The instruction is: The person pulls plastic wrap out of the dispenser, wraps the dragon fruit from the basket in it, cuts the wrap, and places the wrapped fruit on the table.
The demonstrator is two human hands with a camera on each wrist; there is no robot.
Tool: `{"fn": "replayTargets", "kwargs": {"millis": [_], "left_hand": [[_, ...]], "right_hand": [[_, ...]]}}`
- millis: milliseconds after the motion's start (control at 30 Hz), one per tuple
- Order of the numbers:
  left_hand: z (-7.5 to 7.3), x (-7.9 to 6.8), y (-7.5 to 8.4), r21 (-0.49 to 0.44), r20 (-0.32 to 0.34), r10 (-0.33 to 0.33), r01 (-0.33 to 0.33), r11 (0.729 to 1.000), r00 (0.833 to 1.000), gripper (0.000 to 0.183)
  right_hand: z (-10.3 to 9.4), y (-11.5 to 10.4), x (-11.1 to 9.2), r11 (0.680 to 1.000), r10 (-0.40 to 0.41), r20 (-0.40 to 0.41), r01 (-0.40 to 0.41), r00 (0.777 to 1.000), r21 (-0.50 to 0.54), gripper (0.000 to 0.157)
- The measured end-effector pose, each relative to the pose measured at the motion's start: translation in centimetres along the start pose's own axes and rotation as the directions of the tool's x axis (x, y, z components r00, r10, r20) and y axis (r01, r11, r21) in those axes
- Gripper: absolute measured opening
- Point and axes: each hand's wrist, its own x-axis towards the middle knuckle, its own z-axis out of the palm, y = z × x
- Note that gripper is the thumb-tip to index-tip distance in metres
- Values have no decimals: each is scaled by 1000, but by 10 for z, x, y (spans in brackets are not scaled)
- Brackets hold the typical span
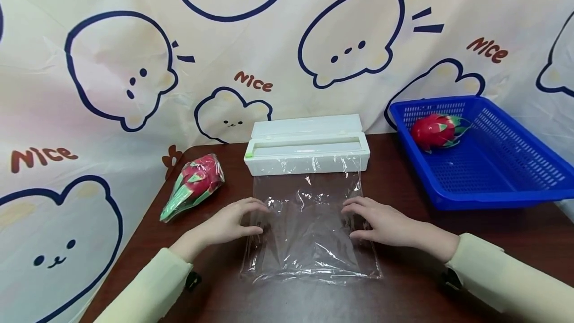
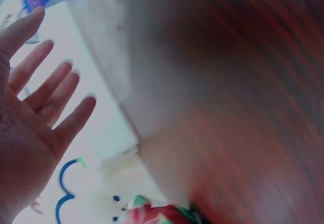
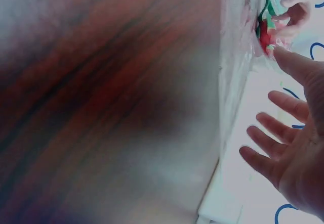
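Note:
A sheet of clear plastic wrap point(image 1: 309, 243) lies flat on the table, drawn out toward me from a white wrap dispenser box point(image 1: 309, 164) with its lid up. By the sheet's left edge is my left hand point(image 1: 235, 222), thumb and fingers apart. My right hand point(image 1: 385, 223) is at the opposite edge in a similar pose. Both wrist views show the left palm point(image 2: 25, 133) and right palm point(image 3: 298, 168) with fingers spread, gripping nothing. Whether the fingertips touch the film is hard to tell. A dragon fruit point(image 1: 199, 179) wrapped in film lies left of the box.
At the right stands a blue plastic basket point(image 1: 498, 198) with an unwrapped dragon fruit point(image 1: 431, 132) inside. Behind the dark wooden table point(image 1: 215, 293) hangs a pale cloth point(image 1: 278, 49) printed with cartoon bears.

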Motion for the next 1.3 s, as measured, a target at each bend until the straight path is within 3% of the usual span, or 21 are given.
{"fn": "replayTargets", "kwargs": {"millis": [200, 433, 700, 933, 1300], "left_hand": [[10, 9, -15, 90, 78, -45, 38, 995, 996, 72], [13, 7, -20, 123, 149, -96, 78, 989, 984, 78], [11, 9, -23, 180, 140, -124, 98, 979, 982, 80], [12, 10, -25, 155, 141, -118, 96, 983, 983, 82], [11, 12, -26, 154, 133, -143, 122, 980, 981, 83]], "right_hand": [[4, 5, 0, 998, 54, 74, -53, 996, -20, 71], [4, 11, -7, 994, 99, 139, -93, 985, -50, 75], [5, 15, -10, 994, 94, 128, -86, 987, -68, 78], [2, 16, -10, 994, 99, 136, -92, 986, -53, 76], [-30, 8, -6, 994, 88, 38, -86, 995, -62, 72]]}}
